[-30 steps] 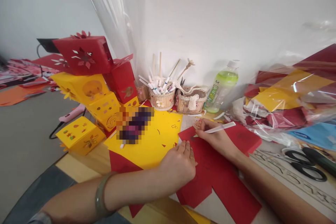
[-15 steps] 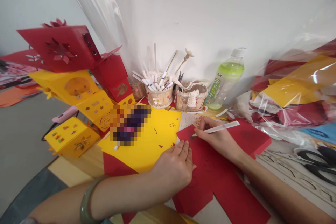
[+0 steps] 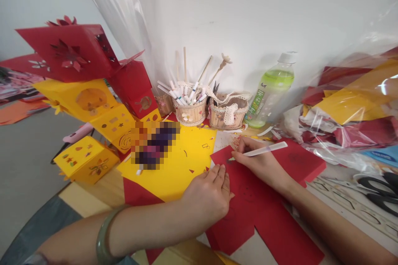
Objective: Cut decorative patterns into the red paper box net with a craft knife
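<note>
My left hand [image 3: 209, 190] lies on a red sheet of paper [image 3: 239, 215], its fingers stretched out and together, pressing it down. In my right hand [image 3: 253, 159] is a slim white pen [image 3: 265, 149], held in a writing grip. The pen's pale tip touches the red paper near its far left corner, by a small dark mark. Faint drawn outlines show elsewhere on the paper. Under my left forearm and wrist, a yellow sheet [image 3: 177, 174] with small cut holes and red scraps lies on the wooden table.
Stacked red [image 3: 77, 54] and yellow cut-paper boxes [image 3: 83, 157] stand at left. Behind are a basket of markers [image 3: 190, 116], a second basket [image 3: 228, 118] and a green drink bottle [image 3: 270, 91]. Scissors [image 3: 377, 192], a stencil ruler [image 3: 348, 209] and a plastic bag of paper scraps [image 3: 351, 112] lie right.
My right hand and the pen have shifted very slightly on the red paper. The view has moved a little; my left hand keeps its place on the paper.
</note>
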`<action>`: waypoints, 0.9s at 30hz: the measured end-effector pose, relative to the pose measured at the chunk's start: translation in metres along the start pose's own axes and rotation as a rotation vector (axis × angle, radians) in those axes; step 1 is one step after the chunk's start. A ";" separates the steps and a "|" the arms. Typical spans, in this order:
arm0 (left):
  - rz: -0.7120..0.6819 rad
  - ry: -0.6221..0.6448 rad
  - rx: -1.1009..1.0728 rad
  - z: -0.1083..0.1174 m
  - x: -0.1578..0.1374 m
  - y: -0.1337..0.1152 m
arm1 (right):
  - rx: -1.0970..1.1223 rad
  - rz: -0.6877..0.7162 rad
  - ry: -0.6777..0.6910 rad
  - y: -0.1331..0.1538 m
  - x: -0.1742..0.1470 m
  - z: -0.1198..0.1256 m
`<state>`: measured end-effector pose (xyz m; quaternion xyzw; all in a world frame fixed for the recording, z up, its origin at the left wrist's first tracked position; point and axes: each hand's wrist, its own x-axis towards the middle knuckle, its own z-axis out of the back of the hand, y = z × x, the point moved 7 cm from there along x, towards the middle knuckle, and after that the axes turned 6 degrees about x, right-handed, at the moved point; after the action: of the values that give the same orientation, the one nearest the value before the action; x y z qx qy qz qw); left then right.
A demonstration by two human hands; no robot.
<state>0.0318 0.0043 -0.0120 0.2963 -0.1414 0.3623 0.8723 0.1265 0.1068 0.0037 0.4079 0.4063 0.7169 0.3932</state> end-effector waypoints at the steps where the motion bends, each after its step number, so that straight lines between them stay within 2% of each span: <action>1: 0.001 -0.005 0.004 0.000 0.000 0.000 | 0.000 0.003 0.004 0.000 0.000 -0.001; 27: -0.006 -0.029 0.004 0.003 -0.001 0.001 | 0.000 0.004 0.027 -0.001 0.000 -0.002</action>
<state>0.0305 0.0026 -0.0099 0.3035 -0.1525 0.3558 0.8706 0.1249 0.1066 0.0022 0.3990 0.4106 0.7232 0.3862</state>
